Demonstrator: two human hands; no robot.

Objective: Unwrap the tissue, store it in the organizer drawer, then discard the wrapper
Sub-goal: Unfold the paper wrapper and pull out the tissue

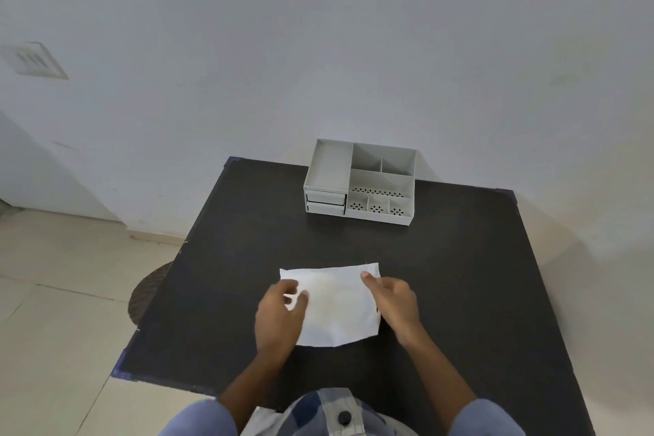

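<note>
A white tissue sheet (336,308) lies spread flat on the dark table (460,294), in front of me. My left hand (279,315) rests on the sheet's left edge, thumb and fingers curled around a bit of it. My right hand (393,301) touches the right edge, fingertips near the top right corner. The grey organizer (359,180) stands at the table's far edge against the wall, with two shut drawers (325,202) at its lower left. No separate wrapper is visible.
The organizer's top has several open compartments. A round dark mat (147,290) lies on the tiled floor left of the table. The white wall rises right behind the table.
</note>
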